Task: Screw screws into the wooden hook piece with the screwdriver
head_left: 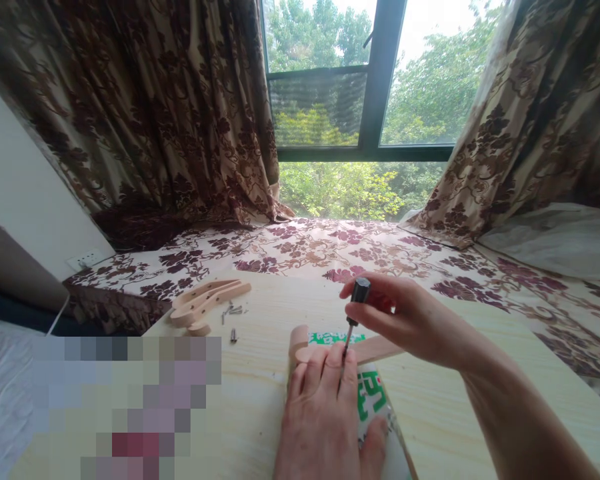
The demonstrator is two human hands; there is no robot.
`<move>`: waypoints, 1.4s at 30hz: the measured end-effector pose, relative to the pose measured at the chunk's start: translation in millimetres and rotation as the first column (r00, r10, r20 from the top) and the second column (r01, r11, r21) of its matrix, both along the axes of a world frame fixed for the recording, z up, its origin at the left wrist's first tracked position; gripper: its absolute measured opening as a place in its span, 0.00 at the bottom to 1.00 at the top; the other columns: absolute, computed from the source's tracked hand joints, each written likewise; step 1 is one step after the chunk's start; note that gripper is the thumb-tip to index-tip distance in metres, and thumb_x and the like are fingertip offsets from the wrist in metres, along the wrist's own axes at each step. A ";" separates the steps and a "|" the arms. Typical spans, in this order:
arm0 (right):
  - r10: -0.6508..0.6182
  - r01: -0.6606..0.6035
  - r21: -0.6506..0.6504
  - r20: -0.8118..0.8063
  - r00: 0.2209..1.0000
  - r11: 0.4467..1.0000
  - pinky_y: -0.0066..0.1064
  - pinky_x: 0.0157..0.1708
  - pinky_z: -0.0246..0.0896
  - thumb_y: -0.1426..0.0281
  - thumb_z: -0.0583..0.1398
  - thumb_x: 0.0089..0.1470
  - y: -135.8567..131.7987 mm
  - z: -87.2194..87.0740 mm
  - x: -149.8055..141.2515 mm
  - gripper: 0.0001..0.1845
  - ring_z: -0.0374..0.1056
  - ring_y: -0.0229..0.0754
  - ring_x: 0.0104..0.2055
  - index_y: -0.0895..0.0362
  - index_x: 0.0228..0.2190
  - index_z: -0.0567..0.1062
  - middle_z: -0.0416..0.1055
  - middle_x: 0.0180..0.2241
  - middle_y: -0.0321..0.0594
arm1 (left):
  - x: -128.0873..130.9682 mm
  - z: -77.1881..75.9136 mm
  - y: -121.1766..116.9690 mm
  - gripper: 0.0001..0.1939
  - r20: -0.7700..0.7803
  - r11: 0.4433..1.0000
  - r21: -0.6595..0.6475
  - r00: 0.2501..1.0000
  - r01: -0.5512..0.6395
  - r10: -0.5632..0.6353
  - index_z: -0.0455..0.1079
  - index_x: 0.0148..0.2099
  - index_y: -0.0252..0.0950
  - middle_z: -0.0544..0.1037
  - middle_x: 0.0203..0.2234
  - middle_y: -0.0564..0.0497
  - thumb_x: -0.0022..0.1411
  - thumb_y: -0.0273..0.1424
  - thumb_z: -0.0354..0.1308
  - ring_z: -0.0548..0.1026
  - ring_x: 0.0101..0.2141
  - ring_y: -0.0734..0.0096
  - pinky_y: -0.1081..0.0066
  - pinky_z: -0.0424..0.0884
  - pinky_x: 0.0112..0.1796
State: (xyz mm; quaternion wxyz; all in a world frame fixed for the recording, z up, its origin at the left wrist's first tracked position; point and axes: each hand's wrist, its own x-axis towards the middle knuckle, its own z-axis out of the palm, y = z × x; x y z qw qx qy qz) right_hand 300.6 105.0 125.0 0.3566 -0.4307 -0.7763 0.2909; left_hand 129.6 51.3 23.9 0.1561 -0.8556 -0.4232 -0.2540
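My right hand (387, 313) pinches the dark handle of a screwdriver (361, 293) between thumb and fingers. Its thin metal shaft points down, nearly upright, and ends between two fingers of my left hand (325, 407). Laid flat with fingers stretched out, the left hand presses on a wooden piece (377, 349) whose curved end (299, 343) shows past the fingertips. Beneath the piece lies a white package with green print (373, 397). The screwdriver's tip is hard to see, and whether it sits in a screw I cannot tell.
On the pale wooden table (220, 387), several curved wooden pieces (207, 300) with holes lie at the back left. Loose screws (234, 310) are scattered beside them. Behind the table runs a ledge with flowered cloth (300, 247), below a window. A pixelated patch covers the lower left.
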 end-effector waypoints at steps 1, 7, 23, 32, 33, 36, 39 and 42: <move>0.014 -0.014 0.000 -0.008 1.000 1.000 0.25 0.22 0.51 0.66 0.58 0.57 -1.5 2.6 0.5 0.08 0.56 0.33 0.24 0.57 0.32 0.72 0.65 0.24 0.33 | 0.1 0.8 -0.4 0.30 -0.003 1.000 -0.010 1.000 -0.002 0.002 0.62 0.60 0.33 0.69 0.56 0.46 0.64 0.48 0.48 0.68 0.53 0.56 0.58 0.68 0.50; -0.091 0.091 0.027 -0.020 0.996 0.995 0.28 0.24 0.53 0.61 0.58 0.57 5.3 -5.6 2.4 0.14 0.56 0.35 0.25 0.58 0.26 0.70 0.63 0.23 0.34 | 2.6 7.5 -1.0 0.28 0.047 1.000 0.011 0.999 -0.008 0.008 0.67 0.56 0.32 0.73 0.52 0.45 0.63 0.47 0.50 0.71 0.50 0.56 0.59 0.70 0.48; -0.153 0.153 0.077 -0.004 0.988 0.985 0.29 0.22 0.48 0.60 0.58 0.56 6.9 -8.2 -1.1 0.15 0.50 0.34 0.24 0.56 0.24 0.65 0.56 0.21 0.31 | 2.4 6.4 0.5 0.28 0.030 1.000 0.017 1.000 -0.009 0.009 0.64 0.58 0.33 0.71 0.54 0.47 0.63 0.47 0.49 0.69 0.52 0.57 0.59 0.69 0.49; -0.013 0.015 0.066 -0.035 0.999 0.998 0.26 0.23 0.50 0.67 0.57 0.58 -1.9 6.3 -0.8 0.07 0.56 0.33 0.25 0.57 0.30 0.70 0.64 0.24 0.33 | 1.3 1.1 1.2 0.30 0.004 0.998 -0.063 1.000 0.004 -0.004 0.60 0.61 0.33 0.67 0.58 0.45 0.65 0.47 0.47 0.66 0.54 0.54 0.57 0.67 0.51; -0.020 0.022 0.074 -0.020 1.000 0.997 0.26 0.22 0.49 0.67 0.56 0.58 -2.2 6.5 -1.2 0.09 0.55 0.33 0.24 0.57 0.29 0.70 0.62 0.23 0.32 | 1.0 0.4 1.1 0.30 0.002 0.997 -0.074 1.000 0.004 -0.003 0.60 0.62 0.33 0.67 0.58 0.45 0.65 0.46 0.47 0.66 0.55 0.54 0.56 0.67 0.52; -0.110 0.107 0.128 0.016 0.994 0.986 0.28 0.21 0.47 0.64 0.55 0.59 -0.1 3.1 -4.3 0.13 0.51 0.33 0.23 0.56 0.24 0.65 0.58 0.20 0.31 | 0.6 -0.6 0.1 0.30 0.012 0.994 -0.104 1.000 0.009 -0.007 0.59 0.62 0.33 0.67 0.58 0.45 0.65 0.46 0.46 0.65 0.55 0.54 0.55 0.66 0.53; -0.211 0.200 0.184 0.041 0.977 0.962 0.28 0.21 0.45 0.63 0.55 0.58 3.0 -1.3 -9.7 0.15 0.50 0.33 0.21 0.55 0.22 0.60 0.56 0.18 0.29 | 1.0 0.9 -1.4 0.30 0.037 0.987 -0.160 0.999 0.010 -0.004 0.59 0.63 0.34 0.66 0.59 0.45 0.66 0.46 0.46 0.64 0.56 0.53 0.54 0.65 0.54; -0.256 0.242 0.183 0.057 0.965 0.953 0.28 0.20 0.44 0.62 0.56 0.57 3.7 -2.5 -13.8 0.16 0.49 0.33 0.21 0.54 0.22 0.59 0.55 0.18 0.28 | 1.9 4.4 -2.5 0.30 0.066 0.972 -0.234 0.998 0.008 0.007 0.59 0.63 0.35 0.65 0.60 0.46 0.66 0.47 0.46 0.63 0.57 0.53 0.53 0.64 0.55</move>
